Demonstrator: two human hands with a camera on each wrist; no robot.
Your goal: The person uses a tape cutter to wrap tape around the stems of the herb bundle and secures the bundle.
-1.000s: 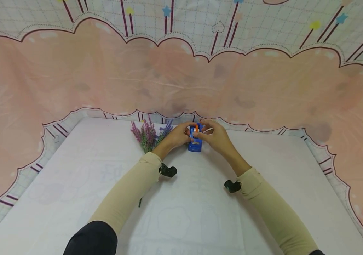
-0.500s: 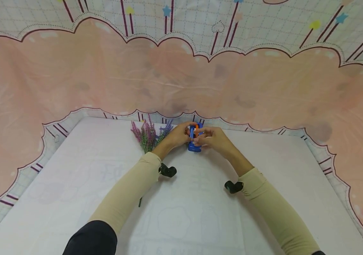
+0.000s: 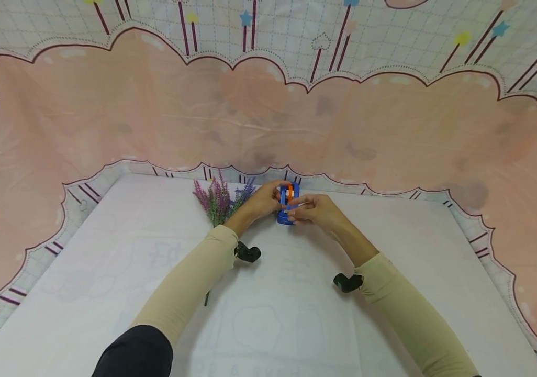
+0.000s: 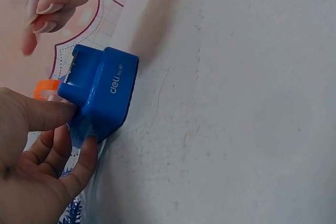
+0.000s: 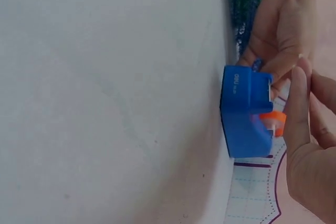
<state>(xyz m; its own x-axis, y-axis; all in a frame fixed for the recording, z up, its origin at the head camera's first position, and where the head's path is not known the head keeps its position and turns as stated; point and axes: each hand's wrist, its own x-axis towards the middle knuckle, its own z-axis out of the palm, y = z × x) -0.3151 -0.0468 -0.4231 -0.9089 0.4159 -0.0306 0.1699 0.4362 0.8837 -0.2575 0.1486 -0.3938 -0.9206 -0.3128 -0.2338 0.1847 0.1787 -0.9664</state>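
A blue tape dispenser (image 3: 286, 217) with an orange roll core (image 3: 290, 192) stands at the table's far edge. Its serrated cutter (image 4: 71, 67) shows in the left wrist view. My left hand (image 3: 265, 199) grips the dispenser from its left side, with thumb and fingers (image 4: 84, 163) on the body. Close to the cutter end is my right hand (image 3: 313, 209), its thumb and fingers (image 5: 299, 111) bent toward each other. Whether they pinch any clear tape cannot be made out. The right wrist view also shows the dispenser (image 5: 244, 121), with the left hand (image 5: 278, 35) behind it.
Artificial lavender stems (image 3: 219, 201), pink and purple-blue, lie left of the dispenser, partly beneath the left forearm. A white cover (image 3: 268, 293) lies over the table. Behind its far edge hangs a peach patterned cloth (image 3: 268, 125).
My right hand has drawn back from beside the orange core toward the near, cutter end of the dispenser. The left hand keeps its grip, and the dispenser stays almost in place.
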